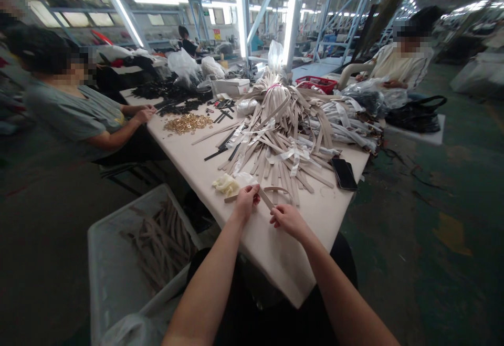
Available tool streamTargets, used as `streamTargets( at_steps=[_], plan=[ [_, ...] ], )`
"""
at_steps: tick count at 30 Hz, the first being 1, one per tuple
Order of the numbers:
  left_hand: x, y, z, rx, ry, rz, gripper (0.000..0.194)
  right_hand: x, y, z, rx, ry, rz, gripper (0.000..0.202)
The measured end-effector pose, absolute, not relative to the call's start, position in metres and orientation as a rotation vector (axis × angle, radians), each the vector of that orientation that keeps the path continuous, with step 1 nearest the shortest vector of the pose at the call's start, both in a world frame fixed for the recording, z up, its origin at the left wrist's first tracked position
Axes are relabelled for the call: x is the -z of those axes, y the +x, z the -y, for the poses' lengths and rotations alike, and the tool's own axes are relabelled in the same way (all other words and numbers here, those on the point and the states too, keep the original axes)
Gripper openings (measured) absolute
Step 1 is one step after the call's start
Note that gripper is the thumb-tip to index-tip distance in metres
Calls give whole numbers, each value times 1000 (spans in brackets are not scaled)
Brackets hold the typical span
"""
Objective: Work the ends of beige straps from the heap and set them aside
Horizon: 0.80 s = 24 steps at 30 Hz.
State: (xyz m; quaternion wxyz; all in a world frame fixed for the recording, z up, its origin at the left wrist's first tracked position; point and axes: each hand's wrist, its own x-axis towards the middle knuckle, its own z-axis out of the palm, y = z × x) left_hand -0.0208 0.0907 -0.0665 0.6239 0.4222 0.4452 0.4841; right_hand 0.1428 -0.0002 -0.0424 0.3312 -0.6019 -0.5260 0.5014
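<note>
Both my hands hold one taupe strap (266, 198) above the near end of the table. My left hand (247, 202) pinches it between thumb and fingers. Lower and to the right, my right hand (288, 221) grips the same strap with closed fingers. The strap loops behind my hands, and a strap end shows left of my left hand. Just beyond lies a crumpled pale yellow cloth or glove (226, 184). A large pile of taupe straps (275, 109), bunched with a pink tie near its top, spreads across the middle of the table.
A black phone (345, 174) lies at the table's right edge. Gold metal rings (188, 123) and black strips (169, 98) lie at the left. A white bin (98, 262) of straps stands below left. One co-worker (74, 104) sits left, another (405, 62) right. A red basket (317, 84) stands behind.
</note>
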Motion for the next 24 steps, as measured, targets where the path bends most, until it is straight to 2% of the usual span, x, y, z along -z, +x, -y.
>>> streamTargets(
  at_steps=[5,9,11,17,24],
  plan=[
    [65,-2,-80,-1147,923,-1012,43,50,140,3,-1379,-1457,1288,24],
    [63,12,-65,-1053,991,-1037,45,55,127,-5,-1303,-1371,1133,35],
    [58,10,-65,-1057,999,-1048,45,52,127,-2,-1275,-1312,1163,40],
    [40,-4,-74,-1236,914,-1063,42,48,130,16,-1332,-1318,1344,37],
    [50,9,-49,-961,850,-1074,43,46,116,5,-1435,-1183,1107,44]
  ],
)
